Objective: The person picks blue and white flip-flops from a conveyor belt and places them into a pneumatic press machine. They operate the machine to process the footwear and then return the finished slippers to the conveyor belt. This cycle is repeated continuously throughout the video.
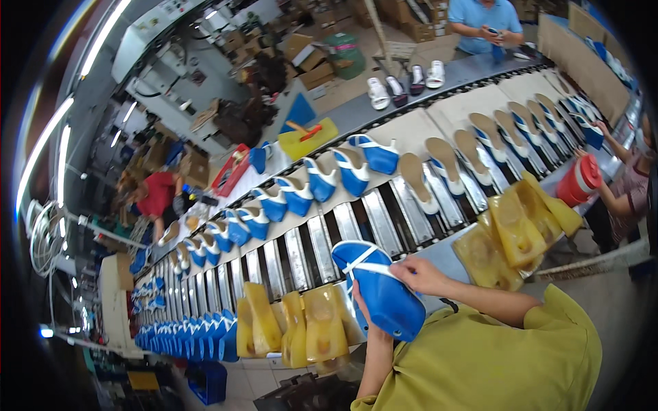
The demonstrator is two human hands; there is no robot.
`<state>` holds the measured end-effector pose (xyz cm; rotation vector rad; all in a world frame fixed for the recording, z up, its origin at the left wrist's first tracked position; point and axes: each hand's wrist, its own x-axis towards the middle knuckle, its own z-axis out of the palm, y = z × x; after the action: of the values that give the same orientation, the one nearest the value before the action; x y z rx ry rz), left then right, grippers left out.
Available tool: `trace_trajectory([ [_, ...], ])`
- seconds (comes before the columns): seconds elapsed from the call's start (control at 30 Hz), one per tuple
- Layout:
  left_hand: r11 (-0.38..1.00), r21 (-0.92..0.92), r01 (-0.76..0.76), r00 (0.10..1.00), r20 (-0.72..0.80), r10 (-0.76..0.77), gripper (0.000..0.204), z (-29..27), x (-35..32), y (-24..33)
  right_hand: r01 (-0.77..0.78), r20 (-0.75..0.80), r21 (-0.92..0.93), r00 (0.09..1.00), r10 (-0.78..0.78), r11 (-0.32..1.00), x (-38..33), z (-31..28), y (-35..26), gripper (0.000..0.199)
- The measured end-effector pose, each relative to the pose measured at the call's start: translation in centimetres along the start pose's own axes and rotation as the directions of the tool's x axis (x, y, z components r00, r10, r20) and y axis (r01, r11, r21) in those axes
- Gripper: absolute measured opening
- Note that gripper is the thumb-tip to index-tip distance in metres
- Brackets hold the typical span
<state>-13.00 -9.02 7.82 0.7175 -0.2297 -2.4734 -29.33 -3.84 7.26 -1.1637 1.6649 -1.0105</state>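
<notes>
I hold a blue sandal (384,296) with a white strap, sole towards me, over the near edge of a slatted conveyor (301,255). My left hand (358,305) grips its left side from below. My right hand (419,272) pinches the white strap near the sandal's upper end. Several yellow translucent foot-shaped moulds (319,329) stand just left of the sandal along the belt's near edge. More of these yellow moulds (515,229) lie to the right of my right hand.
Blue sandals (296,197) and beige insoles with blue straps (445,163) line the belt's far side. White sandals (404,82) and a yellow tray (308,138) lie beyond. Other people work nearby: one in blue (483,20), one in red (156,195), one holding a red container (579,181).
</notes>
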Motion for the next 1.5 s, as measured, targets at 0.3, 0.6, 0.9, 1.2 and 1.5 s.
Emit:
trace_trajectory([
  [0.3, 0.916, -0.397, 0.046, 0.97, 0.235, 0.054, 0.102, -7.1, -5.2, 1.7, 0.64, 0.586, -0.672, 0.767, -0.261, 0.372, 2.0, 1.6, 13.8, 0.076],
  [0.6, 0.965, -0.038, -0.26, 0.913, -0.334, 0.233, 0.092, 1.6, -12.6, 1.3, 0.192, 0.245, -0.334, 0.963, -0.112, 0.923, 10.9, -2.1, 13.1, 0.024],
  [0.9, 0.912, 0.314, -0.265, 0.899, -0.261, 0.351, 0.086, 4.4, -15.9, -1.7, 0.717, 0.296, 0.026, 0.66, -0.69, 0.697, 6.8, -1.3, -18.6, 0.04],
  [1.2, 0.859, 0.345, -0.378, 0.846, -0.248, 0.472, 0.081, 4.2, -22.2, -8.3, 0.867, 0.462, 0.024, 0.431, -0.775, 0.497, -0.1, -0.4, -21.8, 0.042],
  [1.5, 0.777, 0.412, -0.476, 0.722, -0.322, 0.613, 0.086, 5.8, -27.7, -13.3, 0.918, 0.67, 0.15, 0.179, -0.721, 0.368, -6.3, 3.8, -21.7, 0.043],
])
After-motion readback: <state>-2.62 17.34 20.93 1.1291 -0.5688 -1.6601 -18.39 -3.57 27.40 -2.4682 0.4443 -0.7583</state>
